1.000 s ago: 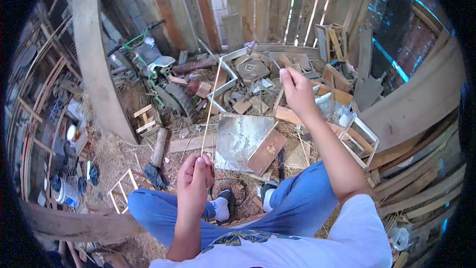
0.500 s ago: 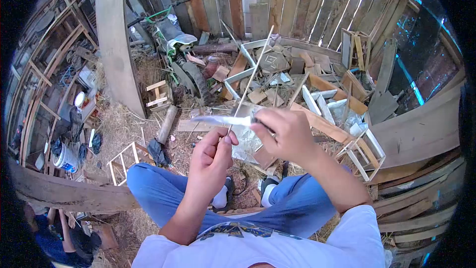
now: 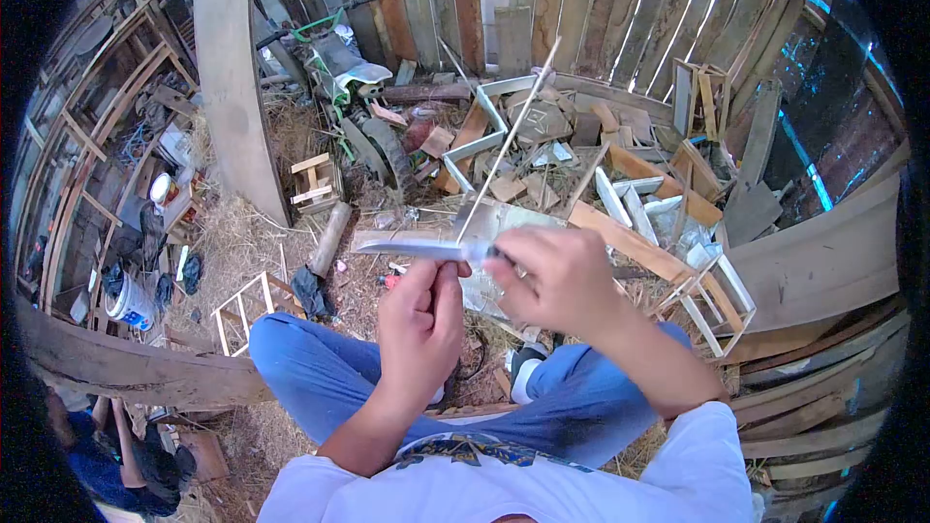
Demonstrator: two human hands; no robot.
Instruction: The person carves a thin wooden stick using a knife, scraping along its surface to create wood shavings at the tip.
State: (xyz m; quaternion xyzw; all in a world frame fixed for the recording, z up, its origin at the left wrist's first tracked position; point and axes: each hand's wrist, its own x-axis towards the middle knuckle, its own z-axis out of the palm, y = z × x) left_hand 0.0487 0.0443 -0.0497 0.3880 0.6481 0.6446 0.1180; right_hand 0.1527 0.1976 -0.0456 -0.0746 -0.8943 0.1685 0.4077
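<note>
Pinches a thin stick (image 3: 511, 136) low in the left hand (image 3: 421, 315), slanting it up and away — probably to steady it. Grips a knife (image 3: 412, 248) by its handle in the right hand (image 3: 562, 276), crossing the stick just above that pinch — perhaps touching, though blurred.

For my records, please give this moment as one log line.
left hand: holds thin stick; right hand: holds knife; knife: crosses stick; contact: unclear
</note>
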